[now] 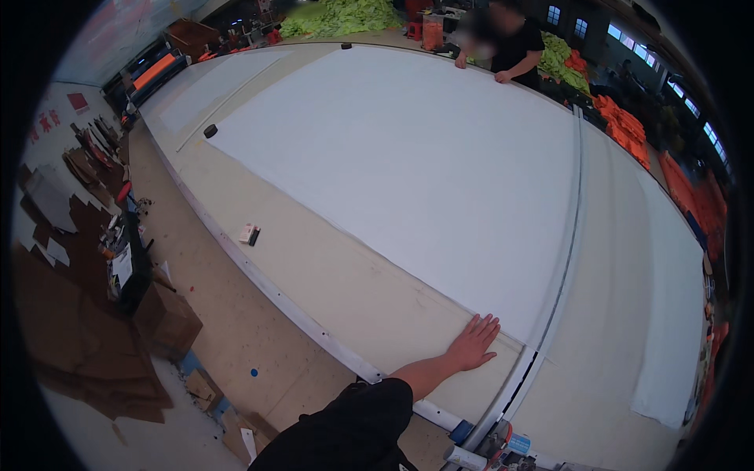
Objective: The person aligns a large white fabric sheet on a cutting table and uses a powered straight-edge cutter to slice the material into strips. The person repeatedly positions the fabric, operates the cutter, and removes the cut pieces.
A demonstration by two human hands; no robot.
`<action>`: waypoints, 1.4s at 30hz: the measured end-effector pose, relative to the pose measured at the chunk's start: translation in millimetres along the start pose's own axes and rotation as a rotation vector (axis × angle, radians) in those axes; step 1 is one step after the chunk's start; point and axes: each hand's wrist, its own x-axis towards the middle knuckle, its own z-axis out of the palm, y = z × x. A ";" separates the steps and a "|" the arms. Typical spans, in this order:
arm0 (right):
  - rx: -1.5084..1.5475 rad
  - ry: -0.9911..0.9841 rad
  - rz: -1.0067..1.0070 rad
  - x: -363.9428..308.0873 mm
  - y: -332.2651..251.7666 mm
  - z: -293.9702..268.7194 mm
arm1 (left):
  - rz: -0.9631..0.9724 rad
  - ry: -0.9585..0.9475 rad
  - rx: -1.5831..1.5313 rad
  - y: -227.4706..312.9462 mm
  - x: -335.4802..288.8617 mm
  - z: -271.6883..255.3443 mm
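My left hand [473, 343] lies flat, palm down, at the near edge of a large white fabric sheet [408, 173] spread over a long cream table [330, 275]. Its fingers are stretched out and apart, their tips resting on the sheet's border, and nothing is in them. My right hand does not show. Just right of my left hand, a straight metal rail [561, 275] crosses the table along the sheet's right end. At the rail's near end is a device with red and blue parts [503, 444], partly cut off by the lower edge.
Dark round weights [210, 131] stand at the sheet's left corners. A small box [249, 233] lies near the table's front edge. Across the table, a person in black [518, 43] has both hands at the sheet's far edge. Another white fabric strip [679, 314] lies right. Cardboard [167, 318] stands left.
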 end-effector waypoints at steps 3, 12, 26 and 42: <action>-0.167 0.057 0.046 -6.7 -12.1 19.6 | 0.021 0.074 0.002 1.0 5.0 7.9; -0.496 0.269 0.209 -47.6 -66.4 66.6 | 0.019 0.109 -0.019 1.5 10.2 4.6; -0.347 0.007 -0.949 129.2 -432.3 377.5 | 0.031 0.082 -0.042 4.9 8.3 -5.5; -2.090 0.753 -1.120 101.1 -368.8 171.8 | 0.037 0.128 -0.011 -2.3 3.5 0.1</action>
